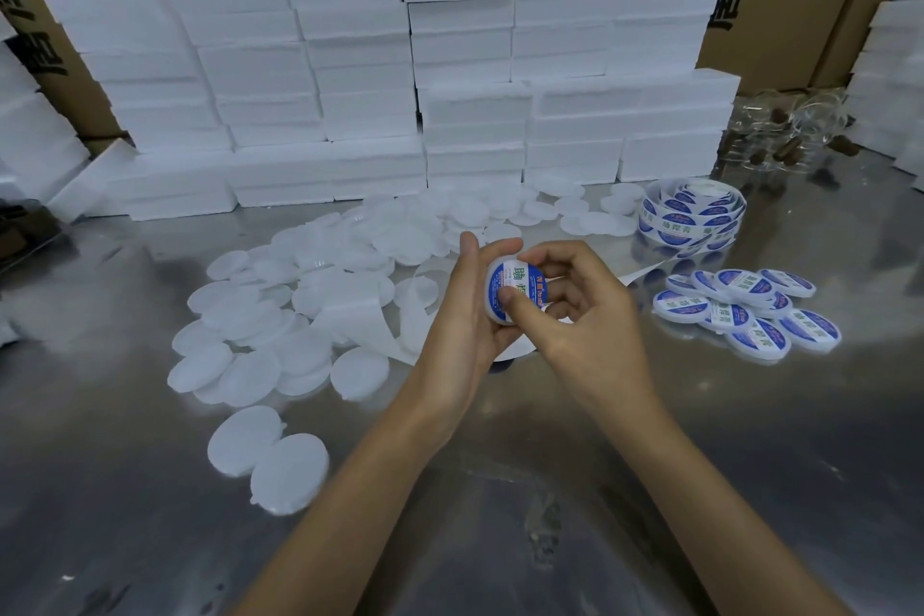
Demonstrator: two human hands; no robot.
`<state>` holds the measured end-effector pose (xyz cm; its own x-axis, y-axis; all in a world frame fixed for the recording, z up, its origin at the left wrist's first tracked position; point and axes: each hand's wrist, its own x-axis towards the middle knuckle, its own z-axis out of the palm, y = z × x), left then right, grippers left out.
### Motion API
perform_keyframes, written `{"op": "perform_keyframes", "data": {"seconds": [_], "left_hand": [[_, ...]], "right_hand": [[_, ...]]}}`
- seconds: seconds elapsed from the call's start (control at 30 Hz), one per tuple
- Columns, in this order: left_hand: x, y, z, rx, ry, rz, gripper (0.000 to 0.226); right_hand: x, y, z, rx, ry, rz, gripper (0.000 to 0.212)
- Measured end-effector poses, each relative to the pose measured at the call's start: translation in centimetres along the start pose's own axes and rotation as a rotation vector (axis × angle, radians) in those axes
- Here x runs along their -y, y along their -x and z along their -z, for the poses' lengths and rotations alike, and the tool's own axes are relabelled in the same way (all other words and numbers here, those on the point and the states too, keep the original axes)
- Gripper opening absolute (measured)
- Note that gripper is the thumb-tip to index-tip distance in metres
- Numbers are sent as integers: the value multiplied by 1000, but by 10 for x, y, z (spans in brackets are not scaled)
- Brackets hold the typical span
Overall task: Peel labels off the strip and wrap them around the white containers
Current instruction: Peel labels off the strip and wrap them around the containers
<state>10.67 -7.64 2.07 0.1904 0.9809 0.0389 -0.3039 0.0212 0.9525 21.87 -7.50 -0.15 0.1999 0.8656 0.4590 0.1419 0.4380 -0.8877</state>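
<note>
Left hand curled round white container above steel table, right hand pinching it, thumb pressing blue label (partly hidden), label strip coiled beyond, well apart.

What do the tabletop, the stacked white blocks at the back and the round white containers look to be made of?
Tabletop: apparently brushed metal, probably stainless steel, given its grey sheen and blurred reflections. Stacked blocks: likely expanded foam, matte white with rough edges. Containers: seemingly translucent, frosted plastic. The one held carries a glossy printed label.
</note>
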Motion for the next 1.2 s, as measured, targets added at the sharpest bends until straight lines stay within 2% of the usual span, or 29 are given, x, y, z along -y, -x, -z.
{"op": "perform_keyframes", "data": {"seconds": [0.17,0.33,0.4,0.53,0.7,0.8,0.9,0.97,1.03,1.13,1.2], "left_hand": [[0,0,0,-19,-43,9,60],[2,-1,4,-27,68,18,62],[2,-2,5,-30,158,41,63],[3,-3,9,-15,389,129,63],[6,-3,9,76,492,188,63],[7,-2,8,108,530,188,60],[5,1,6,161,578,182,52],[6,2,5,185,481,156,42],[10,1,6,153,206,80,31],[14,0,12,48,-255,-119,34],[12,1,16,9,-321,-178,34]], "right_hand": [[-3,1,-1,-21,102,23,28],[-8,4,-1,-48,254,78,26],[-9,3,1,-63,293,67,36],[-10,3,4,-61,353,33,79],[-13,9,1,-80,614,4,58],[-14,10,2,-67,754,41,61],[-18,8,4,-98,721,47,66],[-21,6,5,-124,703,31,68],[-23,5,7,-126,626,20,62],[-24,4,12,-59,446,-50,59],[-24,4,13,-14,307,-115,60]]}}
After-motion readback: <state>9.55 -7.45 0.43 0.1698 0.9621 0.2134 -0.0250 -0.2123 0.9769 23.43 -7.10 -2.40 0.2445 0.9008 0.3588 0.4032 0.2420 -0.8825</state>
